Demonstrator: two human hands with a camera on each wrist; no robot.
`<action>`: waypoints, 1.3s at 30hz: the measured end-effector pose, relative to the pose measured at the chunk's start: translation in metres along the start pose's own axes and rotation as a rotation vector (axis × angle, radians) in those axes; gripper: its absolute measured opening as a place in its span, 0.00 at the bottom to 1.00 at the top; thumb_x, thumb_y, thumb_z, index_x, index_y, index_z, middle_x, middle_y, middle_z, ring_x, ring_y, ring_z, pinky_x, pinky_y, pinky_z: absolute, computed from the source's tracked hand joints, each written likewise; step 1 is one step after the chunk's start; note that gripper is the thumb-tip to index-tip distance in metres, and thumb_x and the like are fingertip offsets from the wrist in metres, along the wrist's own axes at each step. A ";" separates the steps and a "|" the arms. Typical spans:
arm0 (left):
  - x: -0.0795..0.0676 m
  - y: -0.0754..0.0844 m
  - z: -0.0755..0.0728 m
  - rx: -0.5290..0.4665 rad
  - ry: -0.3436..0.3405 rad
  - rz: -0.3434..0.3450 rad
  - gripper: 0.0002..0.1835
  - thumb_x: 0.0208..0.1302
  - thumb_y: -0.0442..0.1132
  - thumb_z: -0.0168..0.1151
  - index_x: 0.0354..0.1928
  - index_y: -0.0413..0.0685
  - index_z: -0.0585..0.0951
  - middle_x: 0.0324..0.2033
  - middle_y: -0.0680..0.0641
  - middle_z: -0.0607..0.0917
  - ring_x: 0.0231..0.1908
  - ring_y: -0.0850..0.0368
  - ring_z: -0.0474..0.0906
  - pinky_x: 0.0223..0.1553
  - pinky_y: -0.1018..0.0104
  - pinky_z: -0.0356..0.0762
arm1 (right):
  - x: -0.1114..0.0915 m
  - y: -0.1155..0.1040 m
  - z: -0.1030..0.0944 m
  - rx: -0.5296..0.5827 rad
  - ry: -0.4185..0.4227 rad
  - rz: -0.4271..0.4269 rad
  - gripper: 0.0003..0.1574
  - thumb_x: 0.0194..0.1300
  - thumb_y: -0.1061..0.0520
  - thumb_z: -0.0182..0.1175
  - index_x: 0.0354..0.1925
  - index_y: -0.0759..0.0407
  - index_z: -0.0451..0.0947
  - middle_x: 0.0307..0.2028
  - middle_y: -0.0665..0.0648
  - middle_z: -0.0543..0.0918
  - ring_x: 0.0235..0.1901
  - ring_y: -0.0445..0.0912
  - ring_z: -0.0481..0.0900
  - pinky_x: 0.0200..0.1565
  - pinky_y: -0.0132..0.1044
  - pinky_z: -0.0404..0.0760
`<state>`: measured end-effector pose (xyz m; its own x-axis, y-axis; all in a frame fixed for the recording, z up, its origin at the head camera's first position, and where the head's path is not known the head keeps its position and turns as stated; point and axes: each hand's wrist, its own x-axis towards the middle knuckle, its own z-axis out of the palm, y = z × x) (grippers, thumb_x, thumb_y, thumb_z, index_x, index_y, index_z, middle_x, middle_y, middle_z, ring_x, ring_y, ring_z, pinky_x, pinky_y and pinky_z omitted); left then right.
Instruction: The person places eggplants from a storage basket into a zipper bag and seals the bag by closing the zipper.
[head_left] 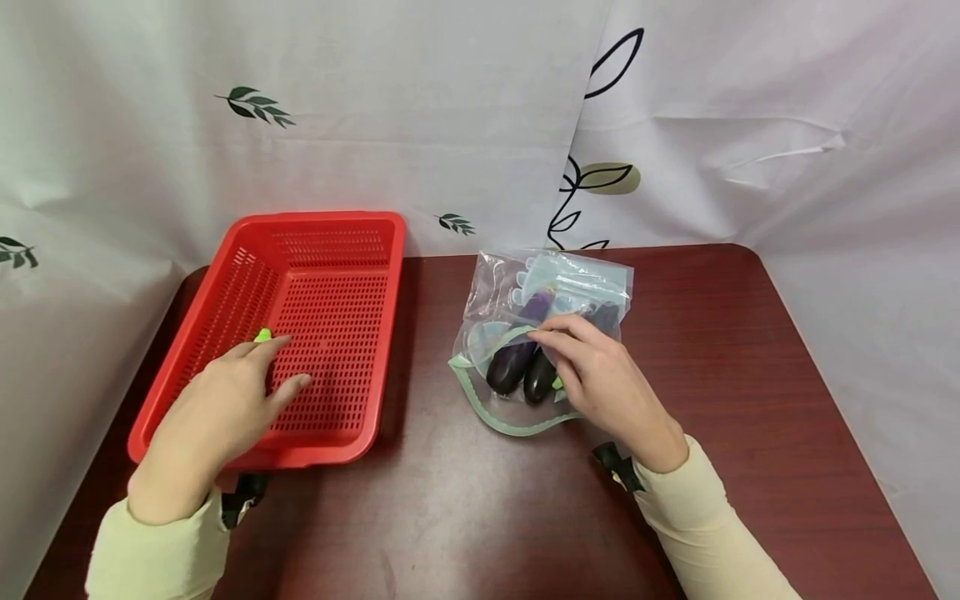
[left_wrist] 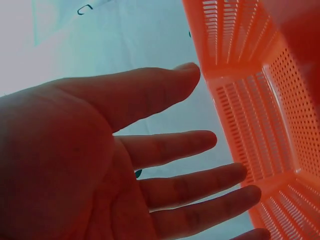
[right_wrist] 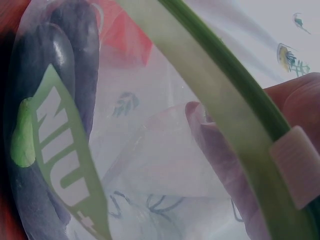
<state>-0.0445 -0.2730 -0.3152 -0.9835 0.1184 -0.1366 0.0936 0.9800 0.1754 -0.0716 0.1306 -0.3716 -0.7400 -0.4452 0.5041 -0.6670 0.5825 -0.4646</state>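
My left hand (head_left: 217, 404) hovers over the left part of a red plastic basket (head_left: 393, 333), fingers apart and thumb spread. In the left wrist view its palm holds nothing. Just past its fingertips shows a small bright green thing (head_left: 262, 335), mostly hidden by the hand. My right hand (head_left: 600, 379) pinches the green-edged mouth of a clear zip bag (head_left: 491, 287). Dark purple eggplants (head_left: 513, 362) lie inside the bag. In the right wrist view, the bag's green zip strip (right_wrist: 220, 100) carries a pale slider (right_wrist: 297, 167), and a bright green piece (right_wrist: 24, 132) lies against an eggplant.
Both the basket and the bag are on a dark red-brown wooden table (head_left: 750, 375), the basket left and the bag right of centre. A white curtain (head_left: 360, 100) with leaf prints hangs along the table's back and sides.
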 end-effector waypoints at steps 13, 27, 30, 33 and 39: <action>0.016 -0.028 -0.010 0.066 -0.143 -0.001 0.42 0.67 0.51 0.65 0.69 0.23 0.64 0.62 0.18 0.67 0.62 0.19 0.62 0.60 0.28 0.61 | 0.001 0.000 0.001 0.002 -0.003 -0.003 0.17 0.66 0.69 0.60 0.52 0.61 0.85 0.49 0.55 0.81 0.45 0.46 0.80 0.44 0.41 0.81; 0.040 -0.050 -0.013 0.106 -0.283 -0.049 0.47 0.66 0.54 0.66 0.70 0.22 0.59 0.59 0.15 0.68 0.60 0.18 0.63 0.56 0.27 0.65 | 0.003 0.000 0.001 0.000 0.002 -0.008 0.17 0.66 0.69 0.59 0.52 0.61 0.85 0.49 0.55 0.81 0.44 0.46 0.80 0.42 0.40 0.80; 0.043 -0.053 -0.015 0.115 -0.301 -0.054 0.48 0.65 0.53 0.67 0.70 0.22 0.58 0.59 0.15 0.68 0.59 0.18 0.64 0.56 0.27 0.65 | 0.003 0.000 0.001 0.000 0.002 -0.008 0.17 0.66 0.70 0.59 0.51 0.61 0.85 0.49 0.55 0.81 0.44 0.45 0.80 0.42 0.40 0.80; 0.046 -0.055 -0.017 0.117 -0.311 -0.047 0.48 0.64 0.53 0.67 0.69 0.20 0.59 0.57 0.16 0.70 0.57 0.19 0.67 0.55 0.27 0.66 | 0.003 0.000 0.002 0.002 0.003 -0.009 0.18 0.66 0.70 0.59 0.51 0.61 0.85 0.49 0.55 0.81 0.44 0.45 0.80 0.42 0.40 0.80; 0.053 -0.058 -0.018 0.094 -0.338 -0.048 0.47 0.63 0.52 0.68 0.68 0.20 0.60 0.51 0.19 0.75 0.51 0.23 0.73 0.51 0.28 0.71 | 0.002 0.001 0.002 0.001 0.005 -0.007 0.18 0.66 0.70 0.59 0.51 0.61 0.85 0.49 0.55 0.81 0.44 0.45 0.80 0.43 0.40 0.80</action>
<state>-0.1049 -0.3269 -0.3154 -0.8819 0.1022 -0.4601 0.0774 0.9944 0.0726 -0.0738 0.1292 -0.3724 -0.7348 -0.4460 0.5110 -0.6723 0.5789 -0.4615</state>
